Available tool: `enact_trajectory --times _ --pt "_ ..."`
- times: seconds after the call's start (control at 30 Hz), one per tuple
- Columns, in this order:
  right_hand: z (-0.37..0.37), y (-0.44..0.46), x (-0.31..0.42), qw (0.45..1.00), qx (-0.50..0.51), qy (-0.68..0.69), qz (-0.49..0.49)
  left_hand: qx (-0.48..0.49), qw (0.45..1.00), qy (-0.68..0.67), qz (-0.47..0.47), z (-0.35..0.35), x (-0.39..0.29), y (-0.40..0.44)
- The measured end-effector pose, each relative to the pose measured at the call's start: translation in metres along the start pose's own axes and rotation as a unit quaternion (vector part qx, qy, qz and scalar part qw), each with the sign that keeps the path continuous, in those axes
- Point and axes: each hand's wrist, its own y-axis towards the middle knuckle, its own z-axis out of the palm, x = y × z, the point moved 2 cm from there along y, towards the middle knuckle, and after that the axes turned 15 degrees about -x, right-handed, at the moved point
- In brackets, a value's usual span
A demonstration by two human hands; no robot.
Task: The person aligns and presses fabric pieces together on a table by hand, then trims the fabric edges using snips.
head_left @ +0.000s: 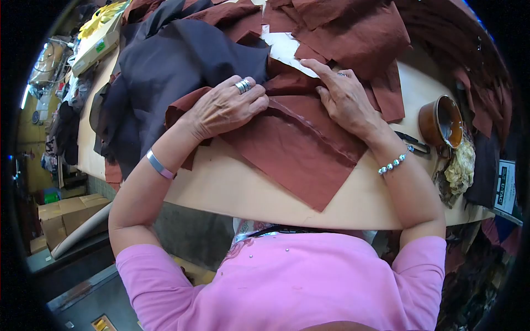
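Across the frame, a pale table [221, 185]; at upper left, a heap of dark cloth [165, 60], probably there to leave room for the rust-brown panel [295, 160] laid flat at centre. Over that panel, the left hand [229, 105] with fingers bent, cannot tell whether pinching or pressing, and the right hand [348, 102] with thumb and forefinger spread apart, likely to steady the fabric. At right, seemingly within easy reach, a brown pot [427, 124], then a slim black implement [415, 144] beside the wrist.

Near three o'clock, a brown pot [428, 127] is being supported by the worktop [215, 193]; near nine, a cardboard box [52, 229] is being partly hidden.
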Motion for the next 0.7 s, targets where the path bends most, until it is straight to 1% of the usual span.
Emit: enact_trajectory --times 0.07,0.2,0.3,0.4,0.5,0.53,0.63,0.67,0.7 --pt "0.001 0.000 0.000 1.000 -0.004 0.002 -0.003 -0.016 0.999 0.021 0.019 -0.001 0.001 0.003" --pt "0.001 0.000 -0.001 1.000 -0.004 0.006 0.000 0.000 0.998 0.050 0.030 -0.003 0.009 0.000" --pt "0.003 0.000 -0.002 1.000 -0.017 0.002 -0.011 0.011 0.999 0.052 0.009 0.000 0.012 -0.007" --pt "0.003 0.001 -0.002 1.000 -0.022 -0.003 -0.016 -0.014 0.998 0.040 -0.044 0.002 0.009 -0.006" --pt "0.003 0.001 -0.003 0.999 -0.039 0.005 -0.019 -0.011 0.997 0.059 -0.051 -0.001 0.002 -0.004" --pt "0.004 0.000 -0.004 0.999 -0.048 0.008 -0.021 0.005 0.996 0.058 -0.064 -0.001 0.001 -0.006" --pt "0.003 -0.001 -0.001 0.999 -0.049 0.021 -0.001 0.003 0.985 0.158 -0.065 -0.006 -0.011 0.004" --pt "0.002 -0.001 0.000 0.997 0.006 0.024 0.070 -0.016 0.986 0.152 -0.058 -0.006 -0.020 0.010" --pt "0.001 -0.002 0.002 0.998 -0.006 0.025 0.052 -0.026 0.992 0.104 -0.071 -0.005 -0.031 0.017"
